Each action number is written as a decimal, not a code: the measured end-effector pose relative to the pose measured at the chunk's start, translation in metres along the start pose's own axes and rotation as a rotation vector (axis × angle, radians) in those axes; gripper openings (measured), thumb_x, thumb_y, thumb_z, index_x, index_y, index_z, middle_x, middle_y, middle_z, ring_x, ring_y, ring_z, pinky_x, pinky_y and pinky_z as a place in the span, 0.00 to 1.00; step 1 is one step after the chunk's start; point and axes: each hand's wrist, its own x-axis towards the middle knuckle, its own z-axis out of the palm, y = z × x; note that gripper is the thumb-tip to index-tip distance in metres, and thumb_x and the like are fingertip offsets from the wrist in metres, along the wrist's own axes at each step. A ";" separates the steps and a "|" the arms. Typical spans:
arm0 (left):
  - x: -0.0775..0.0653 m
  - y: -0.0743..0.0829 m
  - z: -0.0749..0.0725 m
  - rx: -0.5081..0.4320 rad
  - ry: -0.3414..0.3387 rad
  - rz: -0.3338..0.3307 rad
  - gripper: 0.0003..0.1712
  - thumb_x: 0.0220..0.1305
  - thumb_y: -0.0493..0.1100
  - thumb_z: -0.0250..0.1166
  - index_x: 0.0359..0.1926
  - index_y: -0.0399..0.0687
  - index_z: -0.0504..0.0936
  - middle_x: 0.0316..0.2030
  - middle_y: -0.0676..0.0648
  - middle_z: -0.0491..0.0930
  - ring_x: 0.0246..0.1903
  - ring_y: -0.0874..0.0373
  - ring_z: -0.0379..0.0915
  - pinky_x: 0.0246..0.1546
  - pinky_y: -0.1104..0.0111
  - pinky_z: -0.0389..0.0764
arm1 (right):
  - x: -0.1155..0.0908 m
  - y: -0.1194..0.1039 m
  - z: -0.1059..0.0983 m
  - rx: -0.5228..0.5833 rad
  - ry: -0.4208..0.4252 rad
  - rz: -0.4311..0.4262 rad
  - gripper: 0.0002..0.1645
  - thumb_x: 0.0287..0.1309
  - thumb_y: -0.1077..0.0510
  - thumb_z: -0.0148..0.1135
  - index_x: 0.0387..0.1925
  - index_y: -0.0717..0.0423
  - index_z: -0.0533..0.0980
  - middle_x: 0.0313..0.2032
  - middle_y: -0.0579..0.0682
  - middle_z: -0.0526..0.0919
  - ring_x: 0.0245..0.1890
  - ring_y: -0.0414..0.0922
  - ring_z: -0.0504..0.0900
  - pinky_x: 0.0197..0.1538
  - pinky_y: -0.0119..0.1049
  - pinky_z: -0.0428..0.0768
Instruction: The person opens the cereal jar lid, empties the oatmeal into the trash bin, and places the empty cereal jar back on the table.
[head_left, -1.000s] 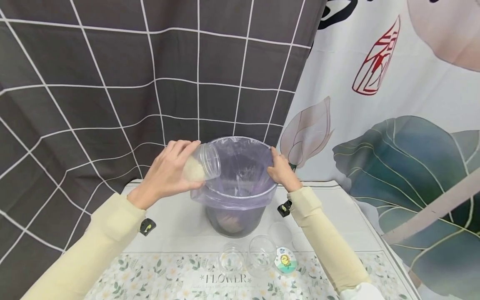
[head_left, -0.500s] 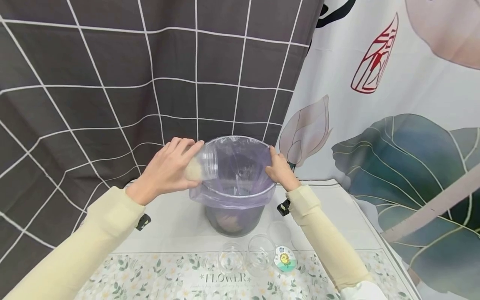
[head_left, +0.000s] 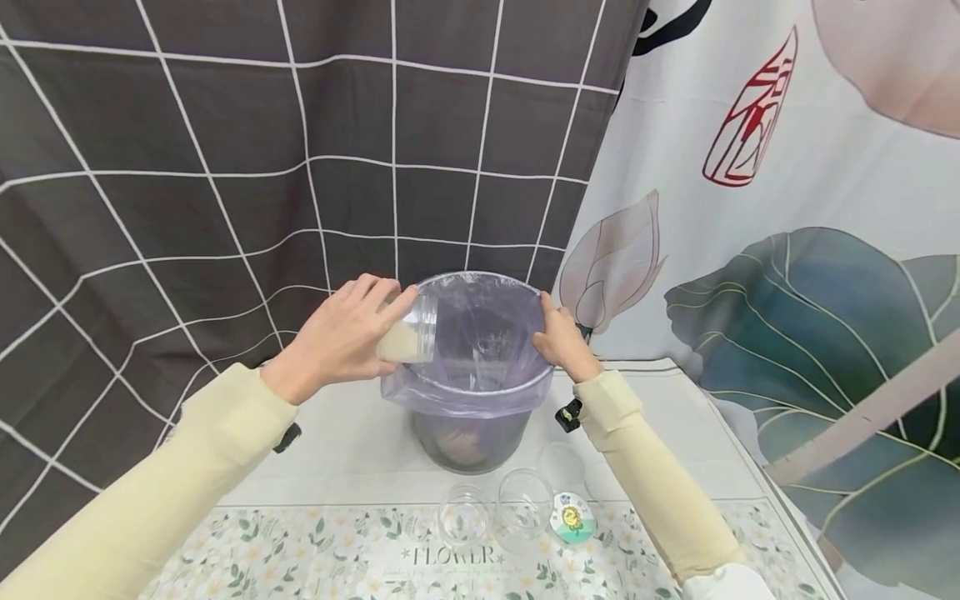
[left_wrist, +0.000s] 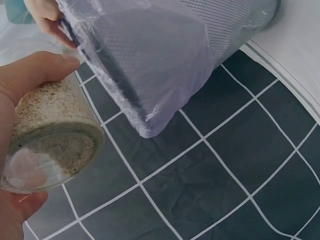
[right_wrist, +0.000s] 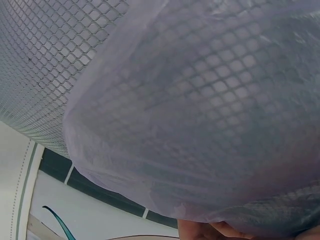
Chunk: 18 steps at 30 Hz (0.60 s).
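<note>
My left hand (head_left: 341,337) holds a clear plastic jar (head_left: 420,329), tipped sideways with its mouth over the left rim of a mesh bin (head_left: 471,437). Pale grains (left_wrist: 50,110) fill part of the jar; their exact kind is hard to tell. A thin purple bin liner (head_left: 465,404) covers the bin's inside and folds over its rim. On the right side, my right hand (head_left: 564,340) grips the rim through the liner. The right wrist view shows mostly the liner (right_wrist: 190,115) and mesh, with the fingertips at the bottom edge.
In front of the bin lie clear round plastic pieces (head_left: 523,500), one a shallow cup-like piece (head_left: 462,517), and a round lid with a flower print (head_left: 572,518). A checked dark curtain (head_left: 337,200) hangs right behind the white table (head_left: 322,467).
My left hand has shifted slightly right and turned, bringing the jar's mouth round to face the bin's inside. The right hand keeps its hold on the rim.
</note>
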 end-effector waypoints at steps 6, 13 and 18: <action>0.001 -0.002 0.003 0.021 -0.042 0.055 0.51 0.20 0.59 0.67 0.51 0.39 0.64 0.38 0.41 0.66 0.36 0.46 0.60 0.35 0.58 0.66 | 0.001 0.000 0.000 -0.009 0.002 0.004 0.45 0.40 0.64 0.47 0.62 0.60 0.41 0.51 0.68 0.58 0.50 0.58 0.59 0.47 0.49 0.63; 0.004 -0.003 0.002 0.047 -0.069 0.091 0.50 0.20 0.56 0.66 0.51 0.38 0.63 0.37 0.41 0.65 0.35 0.45 0.59 0.35 0.59 0.66 | 0.002 0.001 0.001 -0.010 0.002 0.006 0.45 0.39 0.64 0.48 0.62 0.60 0.41 0.50 0.68 0.58 0.49 0.57 0.59 0.46 0.49 0.64; 0.008 -0.004 0.000 0.088 -0.092 0.120 0.49 0.20 0.55 0.66 0.50 0.37 0.63 0.37 0.41 0.65 0.34 0.45 0.59 0.33 0.59 0.66 | 0.002 0.000 0.001 -0.013 0.005 0.014 0.45 0.39 0.64 0.47 0.62 0.59 0.41 0.50 0.68 0.59 0.48 0.57 0.60 0.45 0.48 0.65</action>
